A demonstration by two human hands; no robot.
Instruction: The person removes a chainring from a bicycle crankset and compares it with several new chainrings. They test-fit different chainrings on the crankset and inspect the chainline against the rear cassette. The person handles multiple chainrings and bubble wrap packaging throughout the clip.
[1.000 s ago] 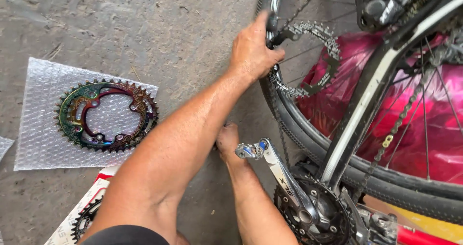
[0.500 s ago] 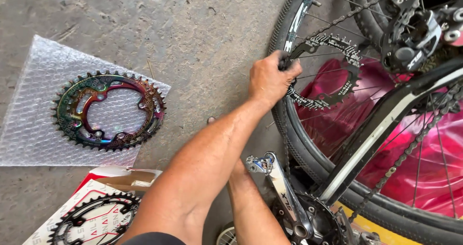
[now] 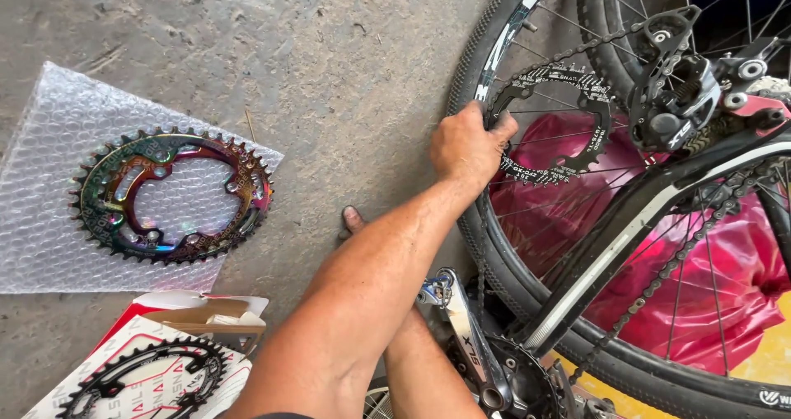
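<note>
Right hand (image 3: 467, 147) is clenched on the rim of a black chainring (image 3: 554, 122), pressing it against the spokes of the rear wheel (image 3: 486, 246) near the tyre. Just right of the ring hang the derailleur (image 3: 680, 98) and the chain (image 3: 659, 283), with a black frame stay (image 3: 626, 238) crossing below and a pink bag (image 3: 709, 304) behind. Left hand (image 3: 353, 221) is mostly hidden behind the right forearm, only a fingertip showing, so its grip cannot be told. Lower down sits the crank arm (image 3: 470, 345). Bare concrete floor (image 3: 329, 56) lies open to the left, where an iridescent chainring (image 3: 169, 195) rests on bubble wrap (image 3: 41, 246), above a carded black chainring (image 3: 148, 382) cut off by the bottom edge.
</note>
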